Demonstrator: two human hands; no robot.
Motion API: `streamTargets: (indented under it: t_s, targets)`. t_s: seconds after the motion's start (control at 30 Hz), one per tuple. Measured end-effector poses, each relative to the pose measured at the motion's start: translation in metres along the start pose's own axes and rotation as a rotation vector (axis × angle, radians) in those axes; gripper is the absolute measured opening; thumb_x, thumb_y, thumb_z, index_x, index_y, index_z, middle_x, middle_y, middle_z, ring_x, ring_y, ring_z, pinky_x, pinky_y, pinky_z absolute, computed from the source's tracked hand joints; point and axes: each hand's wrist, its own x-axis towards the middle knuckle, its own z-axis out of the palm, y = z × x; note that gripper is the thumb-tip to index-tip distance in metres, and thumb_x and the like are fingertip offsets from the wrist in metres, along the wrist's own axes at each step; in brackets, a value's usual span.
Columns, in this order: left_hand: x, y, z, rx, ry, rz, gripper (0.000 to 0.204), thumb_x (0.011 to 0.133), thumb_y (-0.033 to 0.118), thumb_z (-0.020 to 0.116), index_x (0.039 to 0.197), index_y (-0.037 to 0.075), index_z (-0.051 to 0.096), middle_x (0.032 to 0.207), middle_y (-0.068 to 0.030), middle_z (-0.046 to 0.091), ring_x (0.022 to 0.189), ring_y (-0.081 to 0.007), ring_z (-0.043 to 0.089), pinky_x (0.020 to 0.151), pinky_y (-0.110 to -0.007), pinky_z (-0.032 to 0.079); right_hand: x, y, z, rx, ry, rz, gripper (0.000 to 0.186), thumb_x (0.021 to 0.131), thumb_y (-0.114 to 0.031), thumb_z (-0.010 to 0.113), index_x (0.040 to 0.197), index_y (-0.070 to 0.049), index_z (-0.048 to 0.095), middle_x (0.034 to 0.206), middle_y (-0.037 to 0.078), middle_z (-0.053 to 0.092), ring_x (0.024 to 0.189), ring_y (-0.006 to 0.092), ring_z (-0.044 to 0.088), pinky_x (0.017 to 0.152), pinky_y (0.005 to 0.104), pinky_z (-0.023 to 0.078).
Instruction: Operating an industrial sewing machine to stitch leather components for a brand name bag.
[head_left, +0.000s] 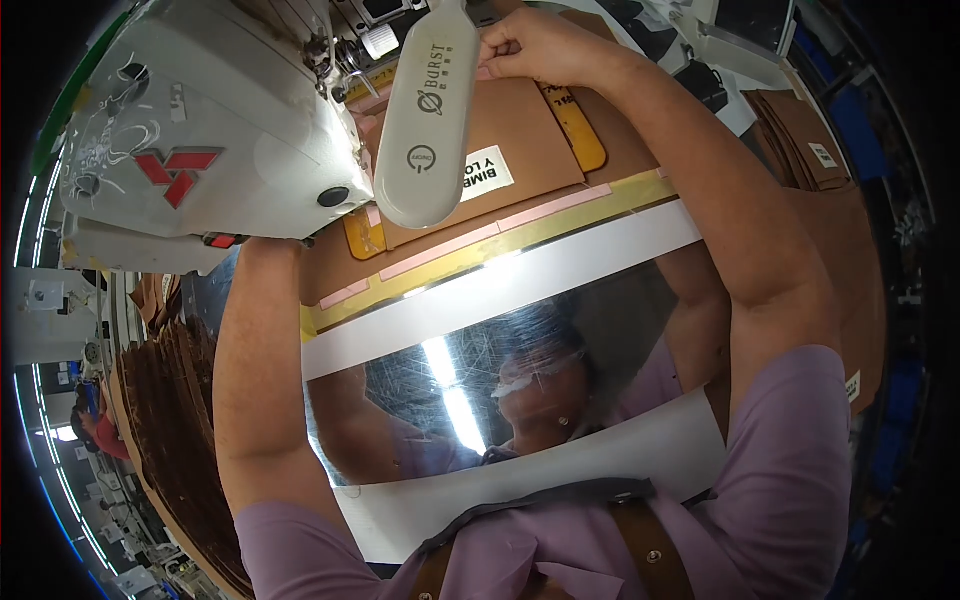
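Note:
My right hand (530, 48) reaches to the far side of a flat brown leather-like panel (530, 130), fingers curled and pressed together. Its fingertips lie partly behind a white lamp (424, 130), so what they grip cannot be made out. My left forearm (262, 370) runs up behind the white sewing machine head (230, 120), which hides that hand. A white printed label (490, 172) is on the panel. Yellow-orange template pieces with rounded ends (580, 135) show at the panel's sides. Along its near side run pink strips (500, 230) and a yellow tape band (440, 275).
Nearest me lies a scratched, mirror-like plate (560, 370) bordered by white sheets (620, 435). Stacked brown pieces stand at left (180, 430), and folded brown panels (795, 140) sit at far right. The machine head and lamp overhang the work from the left and centre.

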Motion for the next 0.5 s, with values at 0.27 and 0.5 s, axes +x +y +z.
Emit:
streamTargets:
  t_s: [0.27,0.5]
  targets:
    - [0.005,0.013,-0.007,0.097,-0.063,0.046,0.022,0.091,0.011,0.072,0.108,-0.002,0.069,0.090,-0.0032,0.070,0.079,-0.0118,0.062,0.072,-0.025,0.050,-0.001,0.011,-0.001,-0.169,0.135,0.180,0.018,0.083,-0.027,0.079,0.086,-0.009,0.078,0.084,0.011,0.074,0.080,0.0249,0.071,0.076,0.0369,0.055]
    - [0.011,0.027,-0.005,0.194,-0.107,0.084,0.023,0.091,0.012,0.073,0.108,-0.002,0.069,0.090,-0.0034,0.069,0.079,-0.0124,0.063,0.072,-0.025,0.049,0.005,0.015,0.015,-0.177,0.271,0.304,0.017,0.073,-0.024,0.085,0.078,-0.011,0.075,0.082,0.006,0.075,0.081,0.0203,0.072,0.076,0.0352,0.055]
